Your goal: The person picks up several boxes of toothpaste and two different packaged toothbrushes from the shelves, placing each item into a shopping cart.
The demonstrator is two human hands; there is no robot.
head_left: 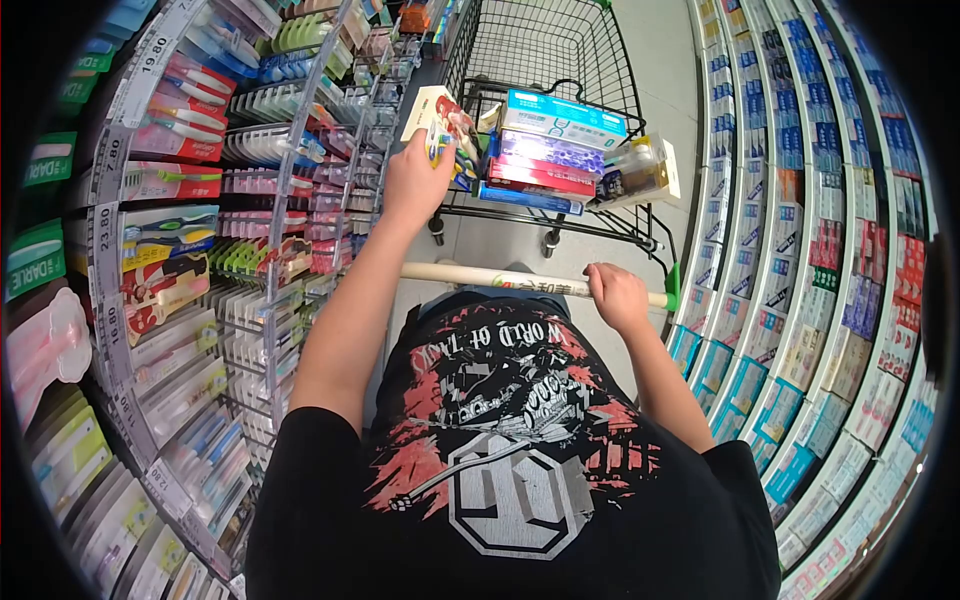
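My left hand (419, 178) is closed on a toothbrush pack (437, 118) with a white, red and yellow card, above the left side of the cart's near end. My right hand (616, 295) is wrapped round the right part of the pale cart handle (490, 276). Beyond the handle, a stack of boxes lies on the cart (640, 208): a light blue box (565, 118) on top, then a purple one (550, 153), a red one (541, 180) and a blue one (530, 198). Right of the stack lies another pack (630, 172) with a yellow part.
Hanging toothbrush packs fill the shelf rack (170, 235) close on the left, with price labels along its edge. Boxed goods line the curved-looking shelves (780, 330) on the right. The wire basket (545, 45) is farther ahead, over the pale floor (660, 70).
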